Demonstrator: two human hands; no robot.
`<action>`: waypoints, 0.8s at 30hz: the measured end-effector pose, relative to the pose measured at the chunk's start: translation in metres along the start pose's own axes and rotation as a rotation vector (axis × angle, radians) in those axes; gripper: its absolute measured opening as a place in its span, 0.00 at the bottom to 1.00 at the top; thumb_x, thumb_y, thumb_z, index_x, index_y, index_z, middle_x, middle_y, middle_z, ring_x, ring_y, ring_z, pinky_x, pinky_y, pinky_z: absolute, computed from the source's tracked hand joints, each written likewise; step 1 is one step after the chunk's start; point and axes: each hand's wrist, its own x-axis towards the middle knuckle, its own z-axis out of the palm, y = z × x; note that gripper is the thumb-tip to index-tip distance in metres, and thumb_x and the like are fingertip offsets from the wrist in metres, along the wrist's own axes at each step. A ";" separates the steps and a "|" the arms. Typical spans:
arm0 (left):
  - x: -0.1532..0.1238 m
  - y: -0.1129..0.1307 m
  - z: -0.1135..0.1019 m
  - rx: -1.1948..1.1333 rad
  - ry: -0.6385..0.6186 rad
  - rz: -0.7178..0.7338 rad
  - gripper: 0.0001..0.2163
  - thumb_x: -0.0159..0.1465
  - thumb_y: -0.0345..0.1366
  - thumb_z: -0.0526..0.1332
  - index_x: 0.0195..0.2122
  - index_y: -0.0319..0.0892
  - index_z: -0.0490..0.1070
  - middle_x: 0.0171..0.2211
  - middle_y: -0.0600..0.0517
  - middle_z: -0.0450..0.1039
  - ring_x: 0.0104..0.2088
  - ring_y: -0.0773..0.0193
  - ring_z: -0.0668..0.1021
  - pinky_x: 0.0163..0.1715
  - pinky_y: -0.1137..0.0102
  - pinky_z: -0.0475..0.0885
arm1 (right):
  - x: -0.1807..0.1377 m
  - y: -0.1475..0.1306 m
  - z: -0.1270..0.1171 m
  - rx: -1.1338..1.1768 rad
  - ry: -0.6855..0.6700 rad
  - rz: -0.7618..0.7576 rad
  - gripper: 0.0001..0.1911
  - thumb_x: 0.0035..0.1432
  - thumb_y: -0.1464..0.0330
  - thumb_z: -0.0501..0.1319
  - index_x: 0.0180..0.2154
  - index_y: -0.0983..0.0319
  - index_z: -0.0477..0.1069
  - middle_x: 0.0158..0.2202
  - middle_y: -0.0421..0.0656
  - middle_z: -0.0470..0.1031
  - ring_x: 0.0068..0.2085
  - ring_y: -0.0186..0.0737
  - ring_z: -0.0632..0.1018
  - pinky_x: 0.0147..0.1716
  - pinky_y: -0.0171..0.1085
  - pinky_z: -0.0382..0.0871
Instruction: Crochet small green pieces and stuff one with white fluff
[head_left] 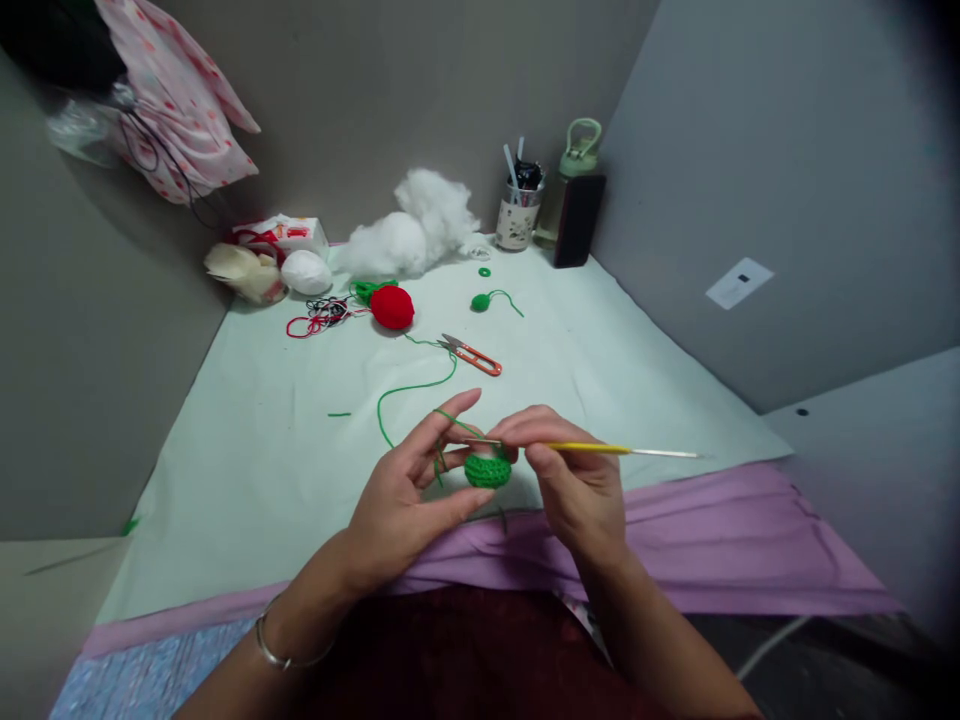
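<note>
Head view: left hand (409,495) pinching green crochet piece (487,470), yarn (409,388) over raised forefinger; right hand (574,480) fingers clamped on yellow crochet hook (600,449); orange snips (472,354) beyond.

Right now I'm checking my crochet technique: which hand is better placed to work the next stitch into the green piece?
The right hand: it already grips the yellow crochet hook with its tip at the green crochet piece. The left hand holds that piece with green yarn over its finger.

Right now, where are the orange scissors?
In the head view, the orange scissors lie on the pale table cover just beyond both hands, right of the red crocheted ball, with green yarn trailing beside them.
</note>
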 end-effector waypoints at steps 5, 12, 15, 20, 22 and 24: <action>-0.001 0.002 -0.003 0.228 0.008 0.139 0.31 0.64 0.31 0.69 0.69 0.51 0.66 0.50 0.48 0.79 0.54 0.57 0.80 0.64 0.59 0.72 | 0.006 0.001 -0.003 0.197 0.031 0.090 0.09 0.66 0.61 0.66 0.39 0.58 0.82 0.32 0.43 0.80 0.30 0.36 0.77 0.32 0.37 0.74; -0.002 0.002 -0.010 0.354 -0.016 0.216 0.30 0.65 0.30 0.68 0.68 0.49 0.67 0.49 0.46 0.80 0.51 0.57 0.82 0.58 0.62 0.77 | 0.015 -0.006 -0.008 0.242 -0.033 0.162 0.13 0.65 0.57 0.66 0.36 0.61 0.78 0.30 0.44 0.82 0.29 0.37 0.79 0.28 0.36 0.77; -0.002 0.001 -0.012 0.375 -0.024 0.225 0.30 0.65 0.29 0.68 0.68 0.49 0.67 0.48 0.48 0.81 0.50 0.59 0.82 0.56 0.65 0.77 | 0.017 -0.008 -0.013 0.246 -0.105 0.165 0.13 0.68 0.58 0.64 0.37 0.61 0.78 0.31 0.44 0.82 0.30 0.38 0.80 0.30 0.37 0.78; -0.003 0.002 -0.013 0.399 -0.036 0.247 0.30 0.65 0.28 0.68 0.68 0.50 0.66 0.47 0.48 0.81 0.48 0.60 0.82 0.57 0.64 0.77 | 0.017 -0.009 -0.022 0.243 -0.205 0.128 0.09 0.71 0.63 0.61 0.40 0.60 0.78 0.36 0.44 0.83 0.34 0.37 0.81 0.36 0.40 0.78; -0.003 0.002 -0.014 0.419 -0.039 0.258 0.31 0.65 0.28 0.68 0.68 0.50 0.67 0.47 0.48 0.81 0.48 0.60 0.82 0.57 0.64 0.77 | 0.017 -0.010 -0.023 0.216 -0.225 0.107 0.09 0.71 0.64 0.61 0.41 0.59 0.79 0.37 0.44 0.83 0.35 0.37 0.81 0.37 0.40 0.78; -0.002 0.003 -0.014 0.444 -0.040 0.275 0.31 0.65 0.28 0.68 0.68 0.50 0.66 0.47 0.48 0.81 0.47 0.60 0.82 0.56 0.64 0.77 | 0.016 -0.010 -0.024 0.177 -0.240 0.085 0.09 0.71 0.64 0.60 0.42 0.59 0.79 0.38 0.44 0.83 0.35 0.37 0.81 0.38 0.41 0.78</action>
